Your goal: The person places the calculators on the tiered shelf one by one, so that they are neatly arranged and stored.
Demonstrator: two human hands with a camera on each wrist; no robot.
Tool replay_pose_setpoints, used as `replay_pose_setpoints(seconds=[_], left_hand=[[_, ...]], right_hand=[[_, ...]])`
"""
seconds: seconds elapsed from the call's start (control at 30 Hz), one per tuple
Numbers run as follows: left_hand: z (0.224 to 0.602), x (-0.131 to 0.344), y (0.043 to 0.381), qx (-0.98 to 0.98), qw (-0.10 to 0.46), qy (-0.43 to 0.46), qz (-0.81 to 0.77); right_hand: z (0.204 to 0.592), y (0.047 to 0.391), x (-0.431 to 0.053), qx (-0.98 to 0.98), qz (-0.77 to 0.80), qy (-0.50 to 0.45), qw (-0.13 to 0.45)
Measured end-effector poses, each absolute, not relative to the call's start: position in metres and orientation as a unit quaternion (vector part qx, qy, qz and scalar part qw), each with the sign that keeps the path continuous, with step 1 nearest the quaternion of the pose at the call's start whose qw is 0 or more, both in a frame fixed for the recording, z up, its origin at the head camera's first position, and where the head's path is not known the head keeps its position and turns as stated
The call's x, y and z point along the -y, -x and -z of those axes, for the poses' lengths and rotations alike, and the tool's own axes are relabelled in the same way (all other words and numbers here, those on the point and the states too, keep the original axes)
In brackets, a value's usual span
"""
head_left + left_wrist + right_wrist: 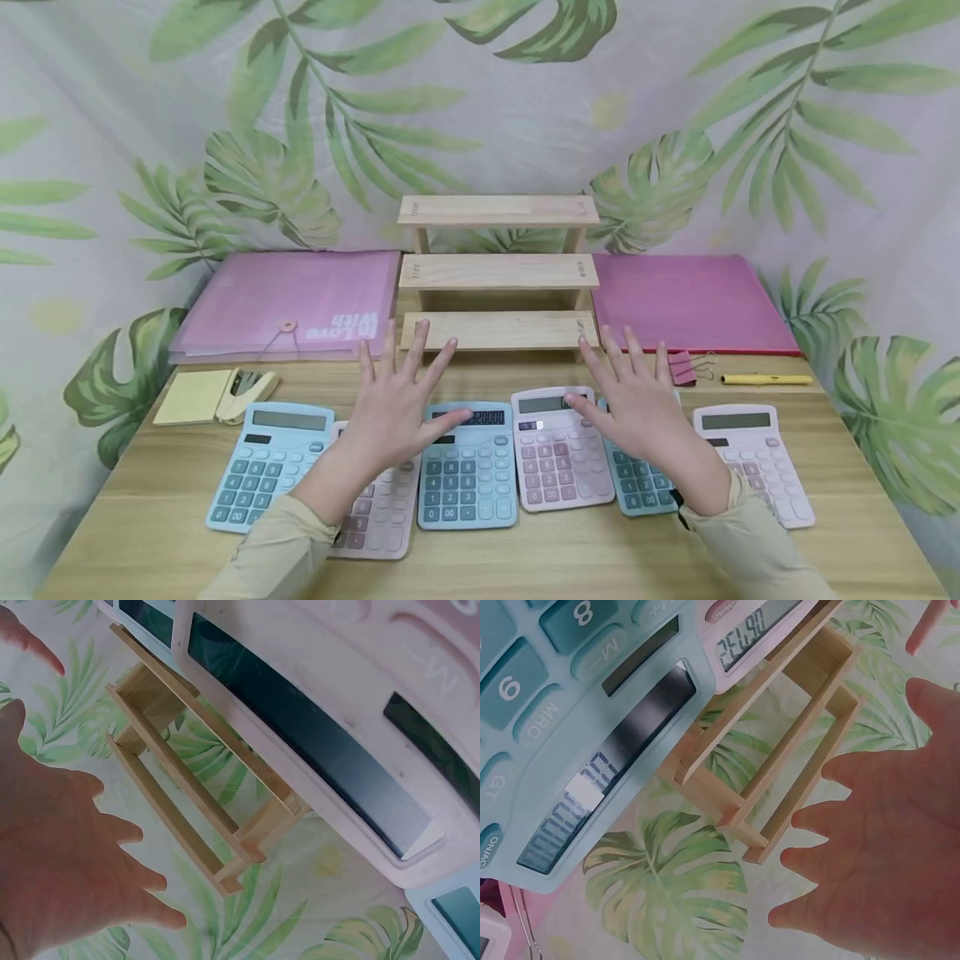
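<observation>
Several desk calculators lie in a row on the wooden table (525,567). My left hand (396,407) hovers with fingers spread over a pink calculator (378,517) and a blue calculator (468,467), holding nothing. My right hand (637,402) is also flat and spread, above another pink calculator (558,450) and a blue calculator (637,487) that it partly hides. The left wrist view shows the left hand (60,855) beside a pink calculator (337,735). In the right wrist view, the right hand (885,847) is near a blue calculator (577,712).
A three-tier wooden shelf (498,271) stands at the back centre, between a pink folder (288,304) and a red folder (690,304). Yellow sticky notes (193,397) and a stapler (247,387) lie left. A binder clip (682,367) and a yellow pen (765,379) lie right. Outer calculators: blue (266,462), pink (757,458).
</observation>
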State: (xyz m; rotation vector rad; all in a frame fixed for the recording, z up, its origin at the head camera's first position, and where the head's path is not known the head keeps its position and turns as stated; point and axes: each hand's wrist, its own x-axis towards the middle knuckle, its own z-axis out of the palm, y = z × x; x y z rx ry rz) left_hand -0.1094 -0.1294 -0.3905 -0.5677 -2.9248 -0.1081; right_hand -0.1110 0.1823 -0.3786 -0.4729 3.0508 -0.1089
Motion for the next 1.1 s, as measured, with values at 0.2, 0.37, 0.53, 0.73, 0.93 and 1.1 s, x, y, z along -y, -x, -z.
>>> replay_pose_setpoints(seconds=[0.2, 0.37, 0.53, 0.73, 0.93, 1.1], left_hand=[[0.389, 0.129, 0.109, 0.977, 0.081, 0.194, 0.035], [0.389, 0.131, 0.107, 0.976, 0.081, 0.201, 0.034], [0.39, 0.135, 0.105, 0.976, 0.081, 0.201, 0.031], [0.393, 0.132, 0.111, 0.976, 0.076, 0.202, 0.039], [0.384, 0.176, 0.1, 0.992, 0.049, 0.103, 0.052], [0.385, 0.249, 0.068, 0.998, -0.041, -0.027, 0.045]], right_hand=[[0.38, 0.109, -0.183, -0.987, 0.041, 0.153, 0.024], [0.38, 0.112, -0.184, -0.987, 0.039, 0.153, 0.028], [0.38, 0.112, -0.185, -0.986, 0.036, 0.155, 0.041], [0.382, 0.114, -0.188, -0.987, 0.035, 0.15, 0.039], [0.378, 0.137, -0.203, -0.985, 0.099, 0.137, 0.034], [0.365, 0.194, -0.226, -0.943, 0.305, 0.09, 0.098]])
